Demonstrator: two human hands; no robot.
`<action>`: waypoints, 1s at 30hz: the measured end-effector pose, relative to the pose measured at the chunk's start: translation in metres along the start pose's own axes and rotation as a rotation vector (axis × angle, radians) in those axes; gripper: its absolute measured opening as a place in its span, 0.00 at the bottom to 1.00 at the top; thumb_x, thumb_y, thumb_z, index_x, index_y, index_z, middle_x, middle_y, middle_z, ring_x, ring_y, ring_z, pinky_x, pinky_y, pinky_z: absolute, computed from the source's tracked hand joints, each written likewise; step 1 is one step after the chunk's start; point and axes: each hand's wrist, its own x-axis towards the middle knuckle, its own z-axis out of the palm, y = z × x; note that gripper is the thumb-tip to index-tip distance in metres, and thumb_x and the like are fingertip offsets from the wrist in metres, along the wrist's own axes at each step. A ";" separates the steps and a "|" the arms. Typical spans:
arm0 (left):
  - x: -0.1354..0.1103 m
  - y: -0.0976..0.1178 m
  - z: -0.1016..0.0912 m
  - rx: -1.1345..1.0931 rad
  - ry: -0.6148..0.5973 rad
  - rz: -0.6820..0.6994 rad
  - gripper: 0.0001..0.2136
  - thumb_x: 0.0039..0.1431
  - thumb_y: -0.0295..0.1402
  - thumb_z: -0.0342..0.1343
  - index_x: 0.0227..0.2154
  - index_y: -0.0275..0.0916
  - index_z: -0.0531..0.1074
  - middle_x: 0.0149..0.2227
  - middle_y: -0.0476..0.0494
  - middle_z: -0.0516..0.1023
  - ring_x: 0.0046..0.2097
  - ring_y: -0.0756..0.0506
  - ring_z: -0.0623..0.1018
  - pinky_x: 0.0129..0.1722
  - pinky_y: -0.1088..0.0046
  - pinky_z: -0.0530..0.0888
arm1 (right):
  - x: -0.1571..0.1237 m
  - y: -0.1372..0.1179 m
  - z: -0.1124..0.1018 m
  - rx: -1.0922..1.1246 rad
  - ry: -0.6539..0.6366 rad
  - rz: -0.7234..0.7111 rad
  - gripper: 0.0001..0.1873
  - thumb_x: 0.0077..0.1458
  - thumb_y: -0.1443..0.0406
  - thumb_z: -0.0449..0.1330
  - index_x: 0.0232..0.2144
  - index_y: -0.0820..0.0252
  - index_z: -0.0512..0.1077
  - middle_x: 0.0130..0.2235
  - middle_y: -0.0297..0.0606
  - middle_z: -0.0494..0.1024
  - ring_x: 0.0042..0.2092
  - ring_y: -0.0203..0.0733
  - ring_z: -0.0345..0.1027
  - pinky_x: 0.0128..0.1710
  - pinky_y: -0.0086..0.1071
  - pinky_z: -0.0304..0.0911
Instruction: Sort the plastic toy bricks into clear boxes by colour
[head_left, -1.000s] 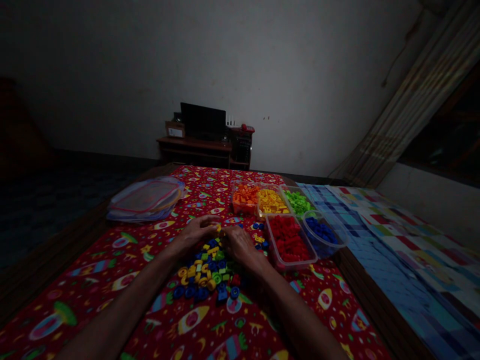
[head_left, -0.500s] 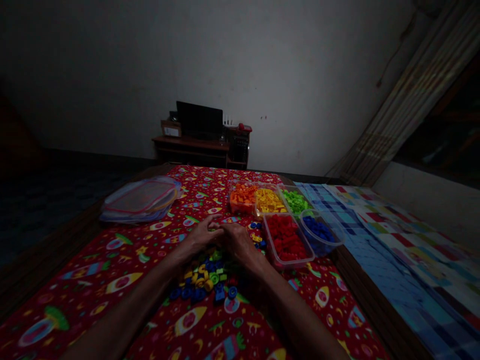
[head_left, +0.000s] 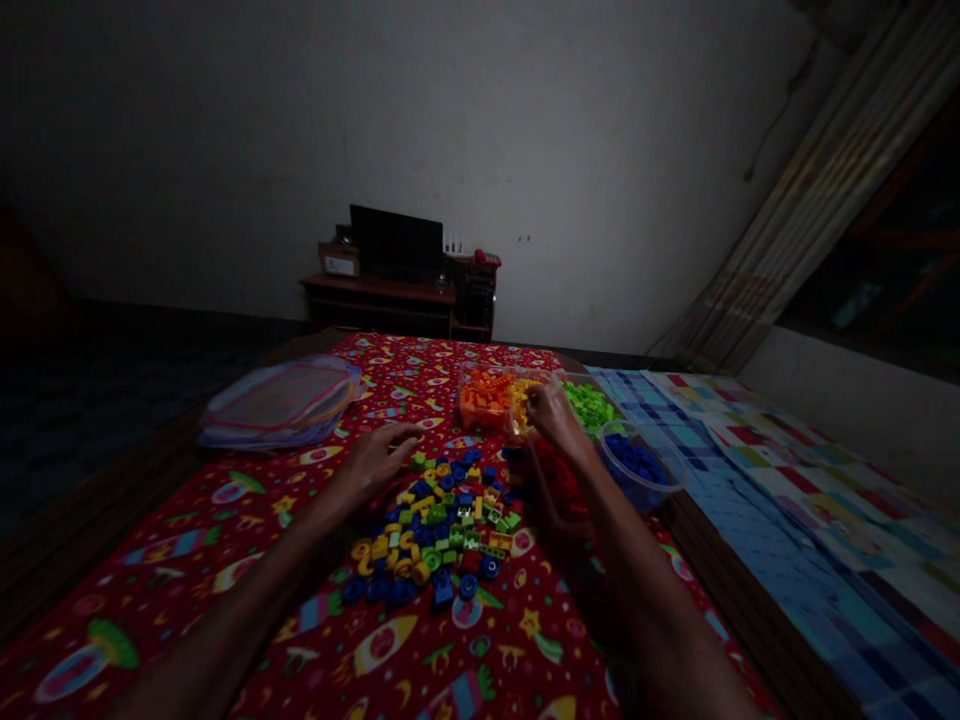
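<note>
A mixed pile of toy building bricks (head_left: 450, 530) in yellow, blue, green and a little red lies on the red printed cloth (head_left: 285, 580). At the pile's left edge my left hand (head_left: 376, 462) hovers open, fingers stretched to the right, nothing seen in them. My right hand (head_left: 551, 412) reaches over the box of yellow bricks (head_left: 519, 400), its fingertips bent down and together. Whatever they hold is too small and dark to make out. Below my right forearm, the box of red bricks (head_left: 555, 475) is partly covered.
Beside the yellow box stand a box of orange bricks (head_left: 486, 395) and one of green bricks (head_left: 592, 405). A round tub of blue bricks (head_left: 637, 465) is at the right. Stacked lids (head_left: 281, 400) lie at the left. A desk with a monitor (head_left: 397, 243) stands by the wall.
My hands were together over the pile and have parted. The right moved right and away to the yellow box; the left drew back a little to the left, uncovering the pile.
</note>
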 end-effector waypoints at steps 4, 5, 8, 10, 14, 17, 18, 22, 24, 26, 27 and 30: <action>0.000 -0.016 0.004 0.048 -0.074 -0.015 0.21 0.50 0.41 0.49 0.42 0.37 0.76 0.46 0.38 0.79 0.46 0.38 0.77 0.46 0.62 0.73 | 0.035 0.013 -0.015 -0.118 -0.013 0.018 0.16 0.53 0.74 0.52 0.42 0.71 0.74 0.41 0.52 0.77 0.44 0.45 0.70 0.42 0.31 0.60; -0.001 -0.018 0.006 0.047 -0.105 -0.017 0.21 0.49 0.40 0.50 0.43 0.37 0.76 0.46 0.38 0.79 0.46 0.38 0.77 0.46 0.62 0.73 | 0.036 0.011 -0.015 -0.115 -0.006 -0.010 0.17 0.53 0.74 0.53 0.45 0.70 0.72 0.44 0.52 0.76 0.46 0.45 0.68 0.44 0.31 0.59; -0.003 -0.023 0.014 0.049 -0.171 0.007 0.19 0.47 0.35 0.52 0.43 0.41 0.76 0.48 0.41 0.78 0.49 0.38 0.75 0.49 0.62 0.71 | 0.019 -0.007 -0.004 -0.057 -0.009 -0.138 0.19 0.54 0.73 0.52 0.49 0.67 0.70 0.44 0.48 0.76 0.45 0.43 0.68 0.43 0.31 0.60; -0.003 -0.027 0.019 0.067 -0.191 0.043 0.17 0.48 0.32 0.52 0.42 0.42 0.76 0.48 0.42 0.78 0.50 0.39 0.74 0.51 0.62 0.70 | -0.003 -0.028 0.013 -0.011 -0.105 -0.249 0.17 0.54 0.73 0.52 0.46 0.67 0.71 0.38 0.44 0.77 0.39 0.40 0.68 0.38 0.29 0.59; -0.006 -0.038 0.028 0.115 -0.118 0.220 0.11 0.52 0.31 0.52 0.37 0.41 0.76 0.48 0.40 0.75 0.52 0.40 0.72 0.54 0.58 0.68 | -0.045 -0.066 0.055 -0.002 -0.209 -0.398 0.10 0.56 0.71 0.53 0.38 0.63 0.73 0.35 0.42 0.76 0.37 0.40 0.67 0.35 0.29 0.57; -0.009 -0.044 0.031 0.157 -0.098 0.386 0.08 0.54 0.30 0.54 0.35 0.42 0.76 0.50 0.40 0.72 0.55 0.40 0.68 0.55 0.56 0.66 | -0.060 -0.078 0.081 -0.051 -0.187 -0.431 0.10 0.57 0.69 0.53 0.41 0.64 0.71 0.38 0.46 0.75 0.41 0.43 0.66 0.38 0.31 0.57; -0.010 -0.044 0.032 0.177 -0.103 0.413 0.08 0.54 0.30 0.54 0.35 0.42 0.76 0.50 0.40 0.72 0.55 0.40 0.67 0.55 0.55 0.66 | -0.061 -0.079 0.086 -0.055 -0.182 -0.437 0.10 0.58 0.68 0.53 0.41 0.64 0.71 0.39 0.46 0.74 0.42 0.43 0.65 0.39 0.31 0.57; -0.013 -0.040 0.032 0.249 -0.100 0.428 0.09 0.58 0.31 0.52 0.38 0.42 0.76 0.49 0.39 0.70 0.54 0.39 0.66 0.53 0.56 0.67 | -0.063 -0.070 0.085 0.004 -0.144 -0.462 0.09 0.58 0.69 0.53 0.39 0.64 0.70 0.38 0.44 0.74 0.41 0.41 0.64 0.40 0.30 0.56; -0.014 -0.037 0.031 0.263 -0.102 0.428 0.09 0.59 0.33 0.52 0.37 0.42 0.76 0.47 0.39 0.71 0.53 0.39 0.67 0.52 0.57 0.68 | -0.065 -0.061 0.075 0.024 -0.099 -0.451 0.10 0.58 0.69 0.52 0.41 0.63 0.70 0.40 0.43 0.73 0.42 0.41 0.63 0.42 0.31 0.56; -0.013 -0.036 0.032 0.255 -0.092 0.434 0.09 0.59 0.34 0.51 0.36 0.41 0.76 0.45 0.39 0.71 0.51 0.39 0.67 0.50 0.58 0.68 | -0.068 -0.051 0.063 0.003 -0.045 -0.403 0.12 0.58 0.70 0.52 0.44 0.63 0.69 0.42 0.44 0.73 0.44 0.43 0.63 0.44 0.33 0.56; -0.012 -0.036 0.032 0.242 -0.082 0.439 0.09 0.59 0.35 0.51 0.36 0.41 0.76 0.45 0.38 0.71 0.51 0.39 0.67 0.50 0.59 0.68 | -0.069 -0.046 0.057 -0.028 -0.037 -0.363 0.13 0.58 0.70 0.51 0.45 0.63 0.68 0.42 0.45 0.72 0.45 0.44 0.62 0.45 0.34 0.56; -0.009 -0.032 0.030 0.187 -0.040 0.415 0.11 0.60 0.37 0.50 0.34 0.39 0.75 0.43 0.38 0.73 0.49 0.40 0.69 0.49 0.61 0.68 | -0.077 -0.038 0.043 -0.156 -0.141 -0.227 0.13 0.57 0.73 0.51 0.44 0.65 0.70 0.42 0.48 0.73 0.45 0.46 0.63 0.46 0.36 0.56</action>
